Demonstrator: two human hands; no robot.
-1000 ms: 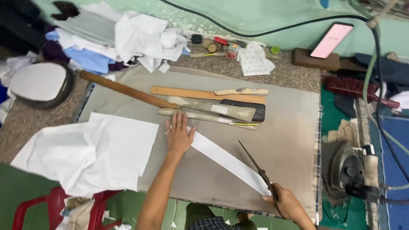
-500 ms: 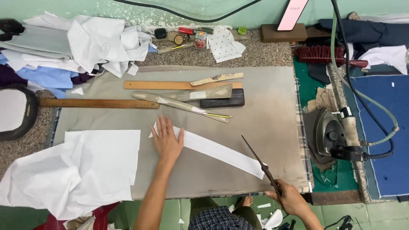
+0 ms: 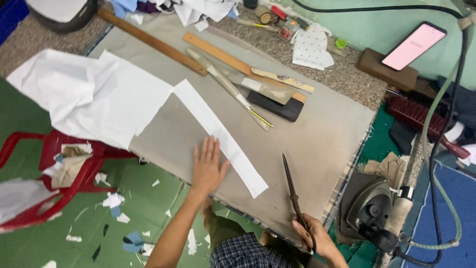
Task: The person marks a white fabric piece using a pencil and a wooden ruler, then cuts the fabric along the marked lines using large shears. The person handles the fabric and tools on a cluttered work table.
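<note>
Left hand (image 3: pixel 208 168) flat, fingers spread, pinning white fabric strip (image 3: pixel 218 134) on table (image 3: pixel 317 134). Right hand (image 3: pixel 312 235) grips scissors (image 3: pixel 292 191), blades closed. Keep strip flat, taut; cut straight beside left hand.

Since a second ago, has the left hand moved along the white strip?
Yes. The left hand slid along the white fabric strip, away from the wooden rulers, toward the end nearer the scissors.

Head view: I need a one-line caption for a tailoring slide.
Left hand pressed flat beside a long white fabric strip on a grey padded table; right hand holds long dark scissors.
</note>
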